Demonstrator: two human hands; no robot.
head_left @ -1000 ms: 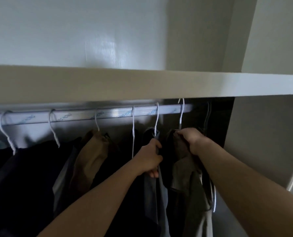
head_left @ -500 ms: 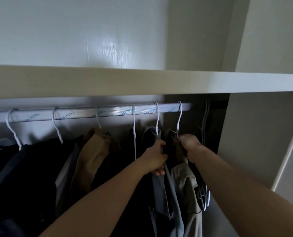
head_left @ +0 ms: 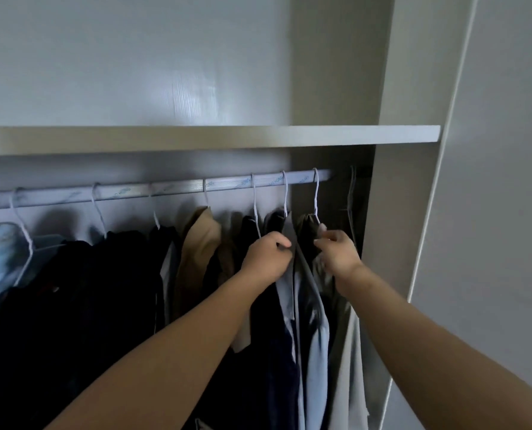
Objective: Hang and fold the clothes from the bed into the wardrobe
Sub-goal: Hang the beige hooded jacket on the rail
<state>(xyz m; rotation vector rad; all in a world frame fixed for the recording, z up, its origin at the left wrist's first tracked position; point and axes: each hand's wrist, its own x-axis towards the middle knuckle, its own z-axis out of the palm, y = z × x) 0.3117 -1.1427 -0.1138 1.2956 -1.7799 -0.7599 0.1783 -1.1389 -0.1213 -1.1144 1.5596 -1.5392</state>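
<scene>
Head camera, nearest first: two bare forearms reach into the wardrobe. The left hand is clenched on the grey-blue garment just under its hanger. The right hand pinches the shoulder of the olive garment beside it, at the right end of the row. Both garments hang by white hooks on the rail, with a tan garment and dark clothes further left, under the shelf. Hanging looks well advanced. The bed is out of view, so what remains there, and any folding, cannot be judged.
</scene>
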